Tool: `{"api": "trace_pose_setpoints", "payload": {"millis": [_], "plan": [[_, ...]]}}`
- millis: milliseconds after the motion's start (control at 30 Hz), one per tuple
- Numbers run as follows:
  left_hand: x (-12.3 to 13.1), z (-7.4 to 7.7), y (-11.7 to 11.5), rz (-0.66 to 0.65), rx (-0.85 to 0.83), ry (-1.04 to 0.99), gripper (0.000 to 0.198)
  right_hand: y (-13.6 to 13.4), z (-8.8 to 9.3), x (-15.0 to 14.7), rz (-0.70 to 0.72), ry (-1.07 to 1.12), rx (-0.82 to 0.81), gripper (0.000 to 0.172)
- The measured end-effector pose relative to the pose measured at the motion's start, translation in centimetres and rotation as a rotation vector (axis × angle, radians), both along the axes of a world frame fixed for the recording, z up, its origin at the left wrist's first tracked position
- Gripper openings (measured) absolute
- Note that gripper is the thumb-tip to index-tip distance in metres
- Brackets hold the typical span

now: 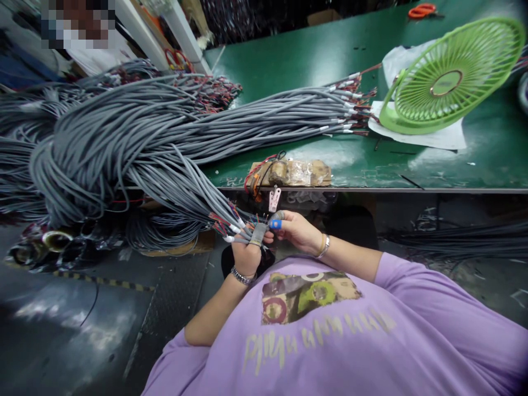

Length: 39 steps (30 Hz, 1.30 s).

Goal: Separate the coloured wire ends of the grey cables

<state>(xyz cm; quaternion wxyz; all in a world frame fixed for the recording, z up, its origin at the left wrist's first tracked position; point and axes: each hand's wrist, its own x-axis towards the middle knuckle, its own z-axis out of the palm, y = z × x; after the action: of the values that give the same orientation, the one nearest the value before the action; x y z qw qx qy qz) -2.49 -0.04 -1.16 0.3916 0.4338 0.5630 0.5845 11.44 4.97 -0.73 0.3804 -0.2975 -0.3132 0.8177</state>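
My left hand is closed around the stripped ends of several grey cables pulled from a big grey cable bundle; grey tape covers one finger. My right hand, with a blue cot on one fingertip, pinches the thin coloured wire ends right beside the left hand. Both hands work below the front edge of the green bench, close to my purple shirt.
A green fan lies tilted on white paper at the bench's right. A taped wooden block with a small tool sits at the bench edge. Orange scissors lie far back. Another person sits at upper left. More cable coils hang left.
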Motion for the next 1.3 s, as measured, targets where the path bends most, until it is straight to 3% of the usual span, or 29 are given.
{"api": "trace_pose_setpoints", "payload": {"millis": [233,333,500,967,1300], "plan": [[0.4,1.0,0.2,0.03,-0.001,-0.04,0.025,1.3,-0.2,0.6,0.034,0.061,-0.126,0.026],[0.7,2.0,0.4,-0.003,0.005,-0.095,0.023,3.0,-0.1,0.4,-0.008,0.078,-0.225,0.036],[1.2,3.0,1.1,-0.079,-0.026,-0.134,0.022,4.8,1.0,-0.2,0.041,0.105,-0.179,0.052],[1.5,1.3,1.8,-0.027,-0.096,-0.04,0.026,4.7,1.2,-1.3,-0.078,0.2,-0.212,0.04],[1.2,1.5,1.2,-0.079,-0.088,-0.054,0.027,4.3,0.5,-0.7,-0.004,0.199,-0.249,0.053]]}}
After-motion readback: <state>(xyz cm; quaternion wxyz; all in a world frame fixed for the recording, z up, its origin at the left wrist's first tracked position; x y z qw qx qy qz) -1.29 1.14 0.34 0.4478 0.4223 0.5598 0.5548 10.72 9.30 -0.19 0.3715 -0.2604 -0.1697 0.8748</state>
